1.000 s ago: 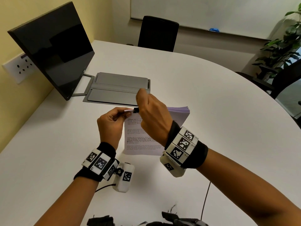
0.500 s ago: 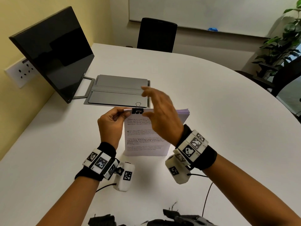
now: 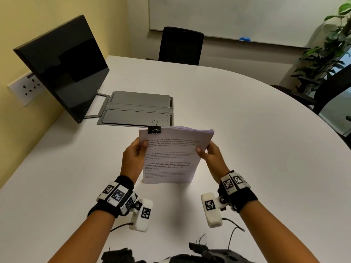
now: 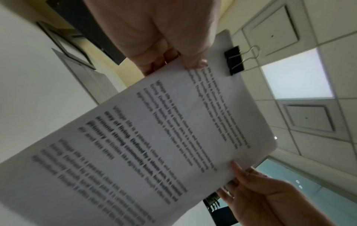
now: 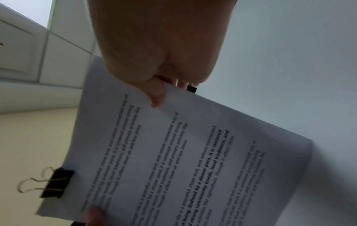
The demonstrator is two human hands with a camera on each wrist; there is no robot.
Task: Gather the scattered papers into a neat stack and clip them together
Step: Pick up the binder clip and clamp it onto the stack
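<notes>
A stack of printed papers [image 3: 171, 158] is held upright above the white table [image 3: 247, 149], tilted toward me. A black binder clip [image 3: 154, 129] grips its top edge near the left corner, wire handles standing up. My left hand [image 3: 139, 147] pinches the stack's left edge, thumb on the front page. My right hand [image 3: 204, 150] pinches the right edge the same way. The left wrist view shows the papers [image 4: 154, 137] with the clip [image 4: 234, 60], and the right wrist view shows the papers [image 5: 183, 152] with the clip [image 5: 56, 182].
A dark monitor [image 3: 62, 69] leans at the left, with a grey folded stand or keyboard cover [image 3: 138, 109] lying behind the papers. A black chair [image 3: 180, 46] stands at the table's far side. A plant [image 3: 326, 50] is at the right.
My right hand let go of the binder clip, leaving it on the stack's top edge, and moved to the right edge. Both hands raised the papers upright.
</notes>
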